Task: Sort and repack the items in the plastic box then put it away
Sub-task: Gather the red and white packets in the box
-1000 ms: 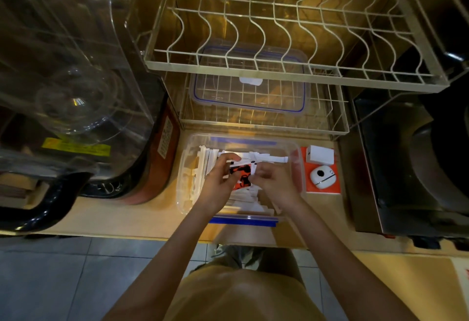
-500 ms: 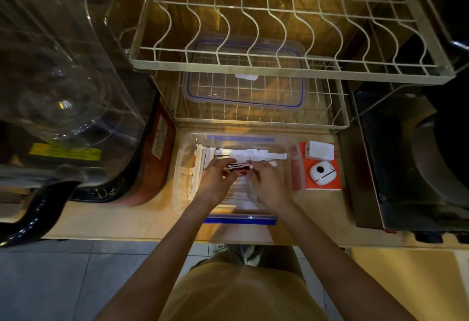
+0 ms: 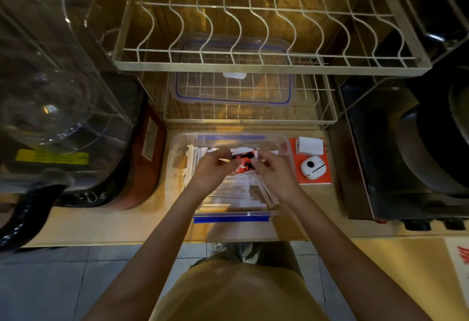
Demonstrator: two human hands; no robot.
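- The plastic box (image 3: 177, 168), clear with blue clip strips on its near and far edges, sits open on the wooden counter (image 3: 101, 221), at the centre, directly below the near edge of the wire rack.
- The box holds a layer of white paper sachets (image 3: 243, 191), long and narrow, lying in loose rows; some lean against the left wall.
- A red-and-black packet (image 3: 244, 163) is held above the sachets, over the far half of the box.
- The left hand (image 3: 212, 174) grips the left end of the packet; its fingers are curled, with the tips closed on the packet edge.
- The right hand (image 3: 272, 174) grips the right end of the packet; its fingers are likewise curled around that end, thumb side toward the packet.
- The box lid (image 3: 233, 79), clear with a blue seal line, lies flat on the lower tier of the wire dish rack (image 3: 253, 61), just beyond the box.
- Just right of the box lies an orange card (image 3: 314, 179); on it rest a small white box (image 3: 311, 145) at the far end and a round white device (image 3: 313, 167) nearer.
- A clear-domed appliance (image 3: 58, 97) stands on the left of the counter.
- A dark metal cooker (image 3: 411, 148) stands on the right.
- Grey floor tiles (image 3: 50, 287) show below the near counter edge.
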